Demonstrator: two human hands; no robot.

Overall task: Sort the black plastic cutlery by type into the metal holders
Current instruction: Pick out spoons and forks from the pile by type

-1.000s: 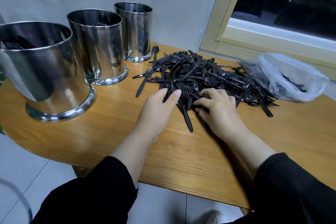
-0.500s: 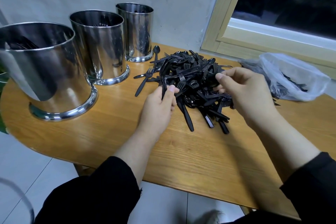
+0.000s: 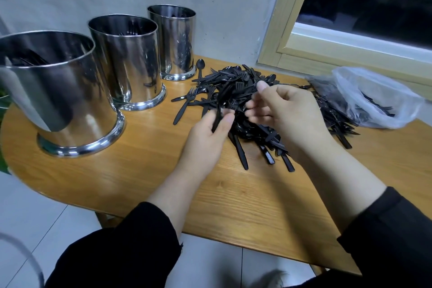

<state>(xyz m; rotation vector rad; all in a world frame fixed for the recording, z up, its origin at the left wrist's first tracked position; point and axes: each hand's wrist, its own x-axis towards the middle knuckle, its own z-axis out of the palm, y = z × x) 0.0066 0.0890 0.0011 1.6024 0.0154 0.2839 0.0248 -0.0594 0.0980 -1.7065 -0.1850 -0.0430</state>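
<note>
A heap of black plastic cutlery (image 3: pixel 238 91) lies in the middle of the wooden table (image 3: pixel 140 170). My left hand (image 3: pixel 208 135) grips a small bunch of black forks (image 3: pixel 222 100) at the heap's near left side. Just to its right, my right hand (image 3: pixel 287 112) hovers over the heap with curled fingers and pinches a black piece at the thumb and forefinger. Three shiny metal holders stand in a row on the left: a large one (image 3: pixel 53 100), a middle one (image 3: pixel 126 63) and a far one (image 3: pixel 175 42). Dark cutlery shows inside the large and middle holders.
A clear plastic bag (image 3: pixel 378 98) with more black cutlery lies at the right by the window frame. A loose fork (image 3: pixel 184 105) and a spoon (image 3: pixel 200 66) lie between the heap and the holders. The table's rounded near edge drops to a tiled floor.
My right hand has lifted from the heap's near edge and come toward the left hand, now pinching a piece. My left hand has closed on a bunch of forks and raised them slightly.
</note>
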